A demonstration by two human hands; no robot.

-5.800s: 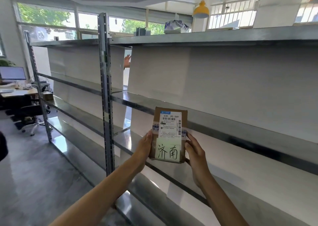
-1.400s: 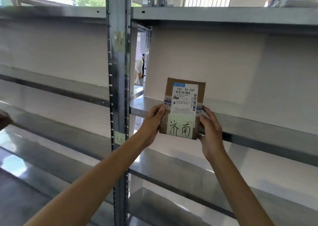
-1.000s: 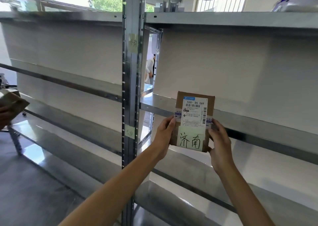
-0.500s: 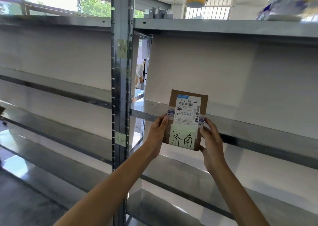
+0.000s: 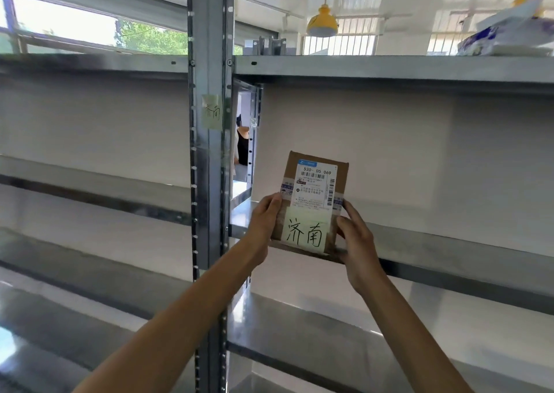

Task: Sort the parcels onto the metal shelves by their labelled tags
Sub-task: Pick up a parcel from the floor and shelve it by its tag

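At the shelf edge (image 5: 434,244), both hands hold parcel (image 5: 314,189) upright, label facing out.

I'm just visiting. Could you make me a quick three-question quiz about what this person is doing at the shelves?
1. True or false: both hands hold the parcel.
2. Where is the sticky tag whose writing matches the parcel's handwritten note?
3. The parcel's bottom edge is at: A) the top shelf, B) the middle shelf, C) the floor.

Key: 1 true: left hand, right hand. 2 on the metal upright. 3 B.
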